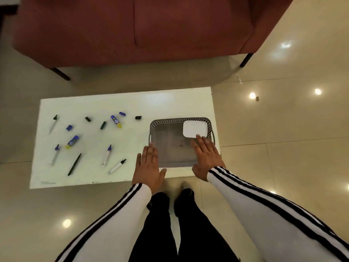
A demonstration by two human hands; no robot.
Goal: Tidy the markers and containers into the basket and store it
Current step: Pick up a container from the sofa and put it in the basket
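A grey perforated basket stands at the right end of a low white table. A white lidded container lies in its far right corner. My left hand is flat with straight fingers just left of the basket's near corner. My right hand stretches flat over the basket's right side, fingertips touching the container's near edge. Several markers, such as a black one and a white one, loose caps and two blue-yellow tubes lie scattered on the table's left half.
A dark red sofa on black legs stands behind the table. Glossy beige floor tiles surround it. My legs and feet are at the table's near edge.
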